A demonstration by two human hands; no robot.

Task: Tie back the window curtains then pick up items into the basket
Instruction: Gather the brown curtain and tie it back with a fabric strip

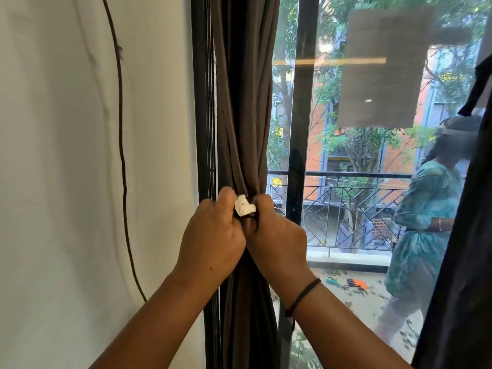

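A dark brown curtain [245,102] hangs gathered into a tight bundle at the left side of the window. A white cloth tie [244,206] shows as a small knot at the front of the bundle, at its narrowest point. My left hand [213,230] grips the tie's left side, fingers curled. My right hand [277,235] grips its right side, with a dark cord end hanging between the two hands. Both hands press against the curtain. No basket is in view.
A white wall [66,155] with a dark hanging cord [121,145] lies left of the black window frame [203,129]. A second dark curtain [463,235] hangs at the right edge. The glass [359,155] reflects a person in teal; a balcony railing [346,209] stands outside.
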